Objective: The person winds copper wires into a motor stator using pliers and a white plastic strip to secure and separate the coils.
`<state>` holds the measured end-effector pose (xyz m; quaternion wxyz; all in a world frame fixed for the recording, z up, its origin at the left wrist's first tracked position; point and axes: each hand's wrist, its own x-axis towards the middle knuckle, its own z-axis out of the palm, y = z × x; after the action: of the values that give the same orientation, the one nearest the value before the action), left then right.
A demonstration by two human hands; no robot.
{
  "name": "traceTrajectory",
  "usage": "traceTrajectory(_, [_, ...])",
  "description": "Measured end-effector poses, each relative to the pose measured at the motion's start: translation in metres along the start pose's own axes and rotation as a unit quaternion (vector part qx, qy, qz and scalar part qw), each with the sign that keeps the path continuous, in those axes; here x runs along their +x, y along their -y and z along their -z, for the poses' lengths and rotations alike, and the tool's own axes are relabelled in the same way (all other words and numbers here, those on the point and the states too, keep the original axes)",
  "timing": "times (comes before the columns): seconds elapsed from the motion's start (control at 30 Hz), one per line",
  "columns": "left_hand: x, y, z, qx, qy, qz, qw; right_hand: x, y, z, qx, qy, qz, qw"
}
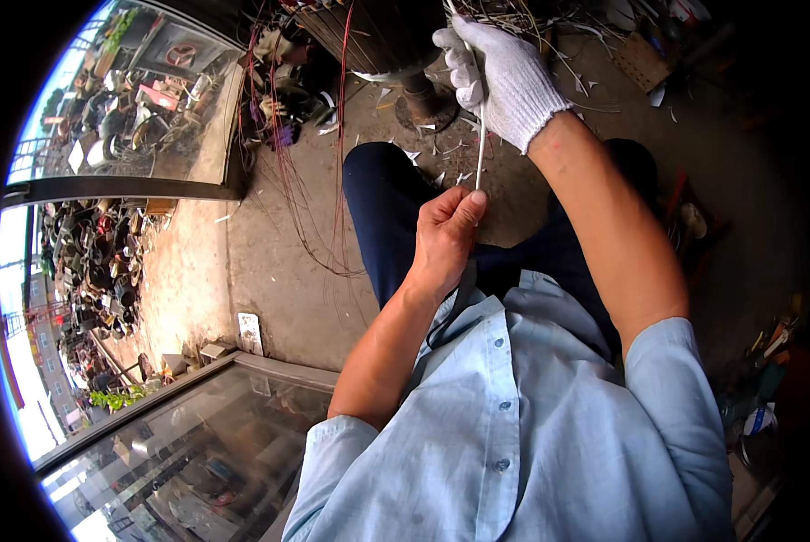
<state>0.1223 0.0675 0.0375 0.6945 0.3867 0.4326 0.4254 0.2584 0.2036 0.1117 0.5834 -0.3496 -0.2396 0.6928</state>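
A thin white cable point(483, 149) runs nearly straight between my two hands, in front of my knees. Its lower end is pinched between the thumb and curled fingers of my bare left hand point(450, 230). Farther up, my right hand point(504, 77), in a white knitted glove, is closed around the same cable. The cable continues past the glove to the top edge of the view. Whether anything else is inside the gloved fist is hidden.
A dark slatted tub point(369, 41) stands on a round metal base point(426, 107) beyond my knees. Reddish wires point(292, 203) hang and trail on the floor at left. White scraps point(411, 156) litter the concrete. Framed glass panels point(188, 461) stand at left, with scrap heaps point(98, 262) outside.
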Motion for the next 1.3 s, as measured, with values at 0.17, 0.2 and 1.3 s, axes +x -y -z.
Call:
traceTrajectory(0.17, [-0.018, -0.006, -0.015, -0.058, 0.032, -0.012, 0.998, -0.076, -0.027, 0.012, 0.052, -0.039, -0.057, 0.996])
traceTrajectory(0.2, [-0.023, -0.002, -0.009, -0.027, 0.057, -0.01, 0.998, -0.082, -0.024, 0.007, 0.093, -0.077, -0.078, 0.99])
traceTrajectory(1.3, [-0.06, -0.034, -0.04, 0.197, 0.065, -0.053, 0.977, -0.01, 0.022, -0.01, -0.214, -0.073, 0.05, 0.973])
